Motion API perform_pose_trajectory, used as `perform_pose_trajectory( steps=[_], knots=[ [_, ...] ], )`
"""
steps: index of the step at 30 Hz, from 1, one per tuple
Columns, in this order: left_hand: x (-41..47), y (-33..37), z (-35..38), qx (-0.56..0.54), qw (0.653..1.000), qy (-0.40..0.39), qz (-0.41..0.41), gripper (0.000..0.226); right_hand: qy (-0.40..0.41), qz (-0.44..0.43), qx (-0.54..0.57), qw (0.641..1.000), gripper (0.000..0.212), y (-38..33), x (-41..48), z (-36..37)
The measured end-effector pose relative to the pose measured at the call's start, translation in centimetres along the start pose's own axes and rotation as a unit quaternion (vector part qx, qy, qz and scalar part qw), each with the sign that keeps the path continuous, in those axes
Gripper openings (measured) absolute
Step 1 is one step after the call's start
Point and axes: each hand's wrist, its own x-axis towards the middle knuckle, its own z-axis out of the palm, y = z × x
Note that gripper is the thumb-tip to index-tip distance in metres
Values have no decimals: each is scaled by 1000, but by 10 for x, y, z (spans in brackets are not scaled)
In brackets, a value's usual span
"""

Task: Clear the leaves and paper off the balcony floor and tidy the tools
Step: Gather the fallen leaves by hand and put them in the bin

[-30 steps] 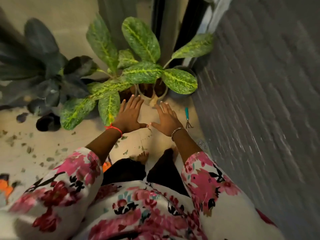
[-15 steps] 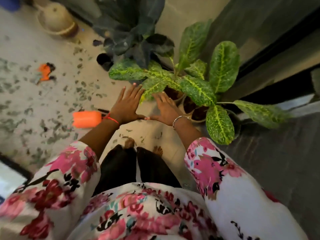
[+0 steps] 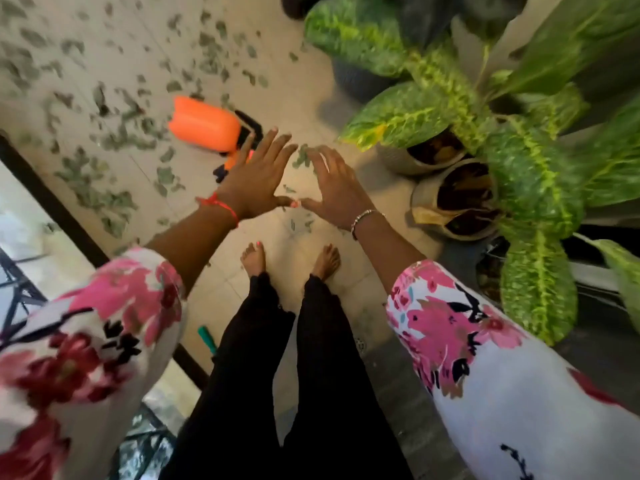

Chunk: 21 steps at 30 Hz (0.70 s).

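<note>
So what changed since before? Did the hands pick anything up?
Nothing was picked up. The view swung left, so the orange tool and more leaf scraps came into sight, and the spotted plant slid to the right. The left hand and right hand stayed open, thumbs nearly touching.

This is a home balcony. The floor (image 3: pixel 311 81) is pale tile, bounded on the left by a dark sill (image 3: pixel 69 220) with metal railing (image 3: pixel 20 285) past it. Along the right, potted plants (image 3: pixel 398 116) with broad, yellow-veined leaves crowd together, their round pots (image 3: pixel 420 199) standing straight on the tiles. Leaf scraps (image 3: pixel 121 140) litter the floor, an orange plastic tool (image 3: pixel 204 128) lies among them, and the person stands on bare feet (image 3: pixel 254 259), as one does at home
</note>
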Motion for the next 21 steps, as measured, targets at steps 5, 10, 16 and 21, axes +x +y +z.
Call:
perform_pose_trajectory(
  steps=[5,10,16,21],
  knots=[
    [67,-48,110,4,1000,15,8,97,14,21,8,1000,83,40,81,110],
    [159,-97,260,-17,1000,16,-10,102,76,76,36,994,74,103,170,263],
    [260,-138,412,-112,990,80,-25,113,238,192,70,950,67,194,265,397],
    [327,-163,477,-201,964,167,-46,124,348,218,147,900,64,252,341,428]
  ],
)
